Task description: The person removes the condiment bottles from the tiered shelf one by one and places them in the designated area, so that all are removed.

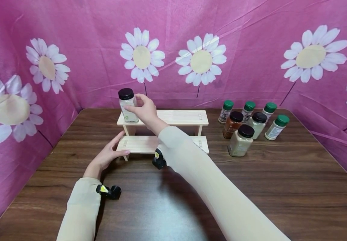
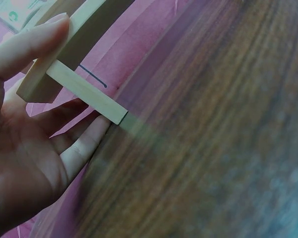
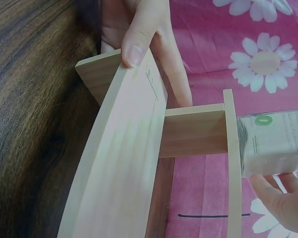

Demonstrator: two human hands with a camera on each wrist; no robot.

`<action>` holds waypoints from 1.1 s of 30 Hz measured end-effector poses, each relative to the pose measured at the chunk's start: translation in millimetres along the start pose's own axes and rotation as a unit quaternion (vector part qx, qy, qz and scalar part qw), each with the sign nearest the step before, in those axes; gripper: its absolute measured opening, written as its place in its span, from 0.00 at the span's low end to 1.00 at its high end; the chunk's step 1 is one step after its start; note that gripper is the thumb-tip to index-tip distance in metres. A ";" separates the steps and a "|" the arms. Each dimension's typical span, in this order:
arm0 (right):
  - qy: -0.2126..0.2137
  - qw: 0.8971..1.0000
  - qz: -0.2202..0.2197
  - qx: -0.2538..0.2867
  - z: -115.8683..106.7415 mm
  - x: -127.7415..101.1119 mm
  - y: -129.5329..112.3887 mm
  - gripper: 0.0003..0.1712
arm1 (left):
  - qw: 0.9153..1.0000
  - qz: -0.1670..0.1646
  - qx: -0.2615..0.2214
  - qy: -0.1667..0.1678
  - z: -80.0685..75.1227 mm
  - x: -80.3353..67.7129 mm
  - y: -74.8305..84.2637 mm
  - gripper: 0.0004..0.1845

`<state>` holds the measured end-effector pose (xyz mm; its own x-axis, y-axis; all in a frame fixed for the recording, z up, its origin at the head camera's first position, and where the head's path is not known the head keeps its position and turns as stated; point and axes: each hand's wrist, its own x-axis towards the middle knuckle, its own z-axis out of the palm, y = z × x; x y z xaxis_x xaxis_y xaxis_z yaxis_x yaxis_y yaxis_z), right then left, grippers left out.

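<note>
A two-tier wooden shelf rack (image 1: 179,117) stands at the back of the table. At the left end of its upper tier is a clear, square jar (image 1: 129,110) with a black lid and pale contents, upright. My right hand (image 1: 147,112) grips this jar from its right side, thumb in front; in the right wrist view the jar's base (image 3: 246,144) meets the upper board. My left hand (image 1: 108,155) holds the left end of the lower tier. Its thumb (image 2: 37,44) rests on the board, while the other fingers reach behind the side leg (image 2: 89,94).
Right of the rack stand several green-capped bottles (image 1: 277,127), a jar of reddish powder (image 1: 232,126), and two black-lidded jars of pale powder, the nearer one (image 1: 239,144) in front. A pink daisy-patterned cloth (image 1: 167,20) hangs behind the brown wood table (image 1: 282,187).
</note>
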<state>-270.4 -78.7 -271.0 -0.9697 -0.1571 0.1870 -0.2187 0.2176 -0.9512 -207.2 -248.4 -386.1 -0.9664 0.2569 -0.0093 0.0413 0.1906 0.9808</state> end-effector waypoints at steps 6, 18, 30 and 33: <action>0.006 1.000 -0.002 0.025 -4.4 -1.9 3.2 0.26 | 1.000 -0.004 0.000 0.000 1.0 0.8 -0.9 0.43; -0.029 0.996 0.022 0.076 -18.7 -8.5 7.8 0.30 | 1.000 -0.001 -0.008 -0.002 1.3 1.1 -3.6 0.42; -0.047 0.995 0.032 0.084 -40.0 -14.6 3.5 0.29 | 1.000 0.003 -0.009 -0.001 0.2 1.6 -2.3 0.43; -0.048 0.992 0.040 0.110 -47.5 -16.7 2.3 0.30 | 1.000 -0.001 -0.007 0.001 -0.5 0.8 -0.6 0.43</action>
<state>-259.9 -29.9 -264.6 -0.9657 -0.2412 0.0956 -0.1031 0.0188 -0.9945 -208.1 -248.8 -386.6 -0.9670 0.2545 -0.0100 0.0365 0.1775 0.9834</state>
